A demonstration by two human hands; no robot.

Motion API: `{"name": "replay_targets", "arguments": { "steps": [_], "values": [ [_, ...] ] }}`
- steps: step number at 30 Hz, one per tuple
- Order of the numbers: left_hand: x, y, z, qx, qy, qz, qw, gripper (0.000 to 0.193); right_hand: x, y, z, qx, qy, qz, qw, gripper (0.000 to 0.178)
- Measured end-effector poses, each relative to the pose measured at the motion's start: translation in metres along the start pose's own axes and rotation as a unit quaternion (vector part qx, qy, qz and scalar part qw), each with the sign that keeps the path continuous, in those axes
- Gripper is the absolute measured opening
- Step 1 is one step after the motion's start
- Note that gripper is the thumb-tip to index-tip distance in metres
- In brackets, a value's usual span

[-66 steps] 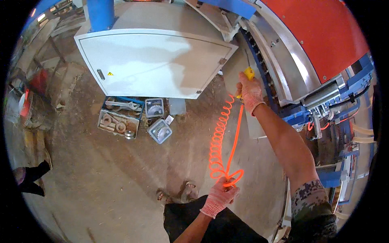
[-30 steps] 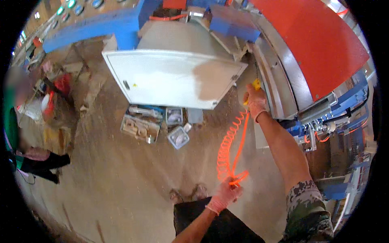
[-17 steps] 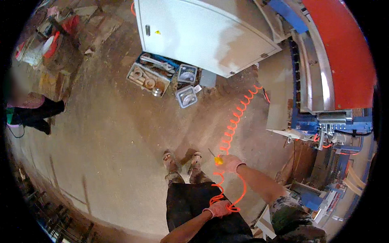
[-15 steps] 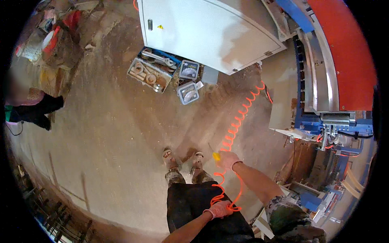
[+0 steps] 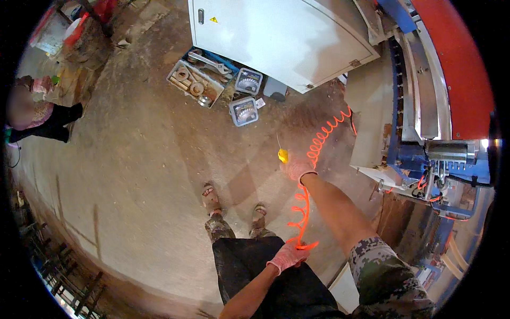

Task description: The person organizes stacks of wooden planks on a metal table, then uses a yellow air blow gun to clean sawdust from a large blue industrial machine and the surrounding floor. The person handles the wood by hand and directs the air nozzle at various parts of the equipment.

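A yellow air blow gun with a thin nozzle is in my right hand, which reaches out past my feet with its fingers wrapped round the grip. An orange coiled air hose stretches from beside the machine to that hand, and its loops hang on down towards me. Lower, over my black apron, my left hand is closed round loops of the same hose. Both hands wear pinkish gloves.
A white cabinet stands ahead, with an open toolbox and clear cases of saw-blade-like discs at its foot. A red and blue machine runs along the right. Another person is at the far left.
My right hand has moved forward, away from me, with the blow gun. The hose between my hands is drawn out longer, and my left hand is slightly higher. My left foot has stepped forward.
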State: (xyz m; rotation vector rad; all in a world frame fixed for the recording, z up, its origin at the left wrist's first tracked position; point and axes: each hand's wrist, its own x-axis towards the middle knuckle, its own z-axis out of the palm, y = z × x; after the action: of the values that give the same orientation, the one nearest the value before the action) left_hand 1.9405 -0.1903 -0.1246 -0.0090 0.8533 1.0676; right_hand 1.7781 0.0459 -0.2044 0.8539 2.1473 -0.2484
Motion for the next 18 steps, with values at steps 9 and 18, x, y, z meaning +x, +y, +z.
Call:
{"name": "replay_targets", "arguments": {
  "steps": [9, 18],
  "values": [
    [0.029, -0.034, 0.045, -0.125, 0.050, 0.073, 0.988, 0.028, 0.000, 0.027, -0.029, 0.073, 0.092, -0.022, 0.993, 0.057],
    [0.013, -0.059, 0.072, 0.002, 0.018, 0.050, 0.999, 0.028, -0.062, 0.085, 0.009, -0.011, -0.109, 0.068, 0.992, 0.056]
  ]
}}
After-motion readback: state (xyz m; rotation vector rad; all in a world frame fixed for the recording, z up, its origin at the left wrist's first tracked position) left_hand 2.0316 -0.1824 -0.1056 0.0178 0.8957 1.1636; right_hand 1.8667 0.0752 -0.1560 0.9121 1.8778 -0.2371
